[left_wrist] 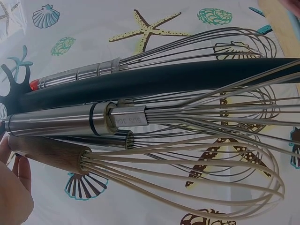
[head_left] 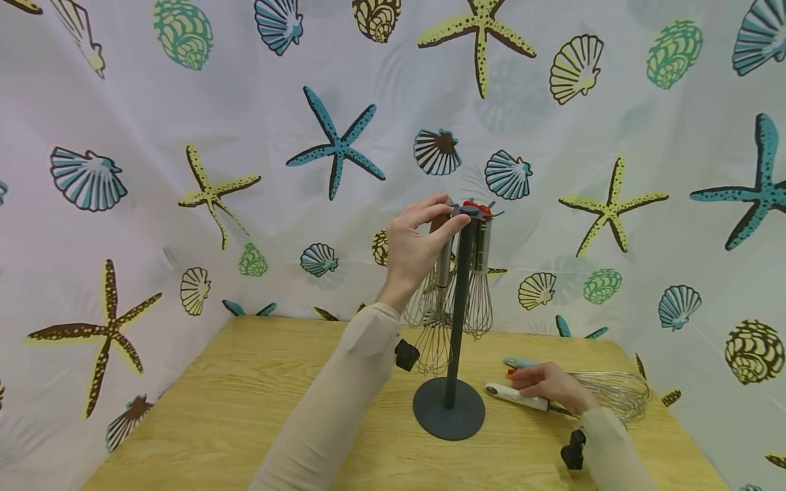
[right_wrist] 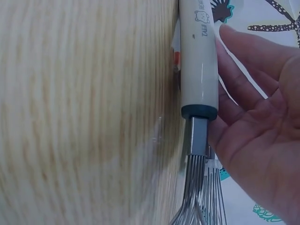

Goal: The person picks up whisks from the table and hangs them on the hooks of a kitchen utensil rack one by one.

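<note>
Left hand [head_left: 413, 240], pinching top of stand [head_left: 457, 320]: tugging may topple it. Right hand [head_left: 557, 386], right of stand: fingers loosely parted; white whisk [head_left: 508, 393] may slip.

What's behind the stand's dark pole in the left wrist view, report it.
Behind the pole, a red-ended metal whisk partly shows, with the patterned cloth farther back. The pole covers part of that whisk; anything wholly hidden can't be told.

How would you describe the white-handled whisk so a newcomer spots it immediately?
Find the dark stand on the wooden table. Right of its base, by the right hand, is the whisk: its white handle ends in a dark collar, unlike the blue handle beyond it.
</note>
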`<state>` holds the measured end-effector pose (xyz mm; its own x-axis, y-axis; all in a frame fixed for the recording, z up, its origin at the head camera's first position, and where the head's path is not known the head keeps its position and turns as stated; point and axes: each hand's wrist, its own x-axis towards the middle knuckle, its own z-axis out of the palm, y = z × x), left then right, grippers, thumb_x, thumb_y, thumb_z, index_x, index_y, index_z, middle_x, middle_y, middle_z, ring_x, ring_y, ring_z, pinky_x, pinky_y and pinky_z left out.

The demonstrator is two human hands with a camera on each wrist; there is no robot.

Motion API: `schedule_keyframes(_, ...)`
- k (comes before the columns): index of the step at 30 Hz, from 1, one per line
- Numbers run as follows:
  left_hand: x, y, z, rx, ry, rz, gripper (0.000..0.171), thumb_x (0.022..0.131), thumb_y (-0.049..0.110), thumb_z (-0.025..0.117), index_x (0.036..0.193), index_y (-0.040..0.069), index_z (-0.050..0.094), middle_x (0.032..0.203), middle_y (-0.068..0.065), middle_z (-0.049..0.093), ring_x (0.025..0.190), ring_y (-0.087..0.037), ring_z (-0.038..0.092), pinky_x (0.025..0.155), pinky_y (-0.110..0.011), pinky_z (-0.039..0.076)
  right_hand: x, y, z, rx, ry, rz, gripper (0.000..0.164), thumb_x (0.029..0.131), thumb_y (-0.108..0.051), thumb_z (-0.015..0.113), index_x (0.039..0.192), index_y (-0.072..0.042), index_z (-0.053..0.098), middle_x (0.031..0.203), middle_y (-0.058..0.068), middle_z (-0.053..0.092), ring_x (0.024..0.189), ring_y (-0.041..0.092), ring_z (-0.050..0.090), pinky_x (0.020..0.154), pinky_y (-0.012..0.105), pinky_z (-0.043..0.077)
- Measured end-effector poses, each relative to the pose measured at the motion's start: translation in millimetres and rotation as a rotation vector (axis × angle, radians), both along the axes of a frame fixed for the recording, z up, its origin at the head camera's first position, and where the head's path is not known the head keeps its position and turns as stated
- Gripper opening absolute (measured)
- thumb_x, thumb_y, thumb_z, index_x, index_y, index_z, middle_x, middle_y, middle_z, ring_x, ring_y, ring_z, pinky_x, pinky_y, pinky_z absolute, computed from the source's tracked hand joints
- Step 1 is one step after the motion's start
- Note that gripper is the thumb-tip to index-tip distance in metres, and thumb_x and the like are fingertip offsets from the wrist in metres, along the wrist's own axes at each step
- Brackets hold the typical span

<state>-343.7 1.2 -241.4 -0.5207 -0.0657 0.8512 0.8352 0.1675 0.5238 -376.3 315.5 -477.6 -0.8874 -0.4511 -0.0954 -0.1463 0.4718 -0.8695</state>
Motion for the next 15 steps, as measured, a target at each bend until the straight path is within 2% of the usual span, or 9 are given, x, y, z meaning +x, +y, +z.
schedule_keyframes(15,1.6,-0.3,1.0,-0.009,-0.01,0.004,0.031,0.082,0.027,0.081,0.105,0.006,0.077,0.128,-0.001,0.067,0.121,-0.01,0.054,0.102,-0.033,0.044,3.5,0.0,1.9,0.132,-0.008,0.033,0.043,0.088,-0.002,0.069,0.128,0.009,0.059,0.128,0.026,0.062,0.118,0.039,0.06,0.092,0.043,0.054)
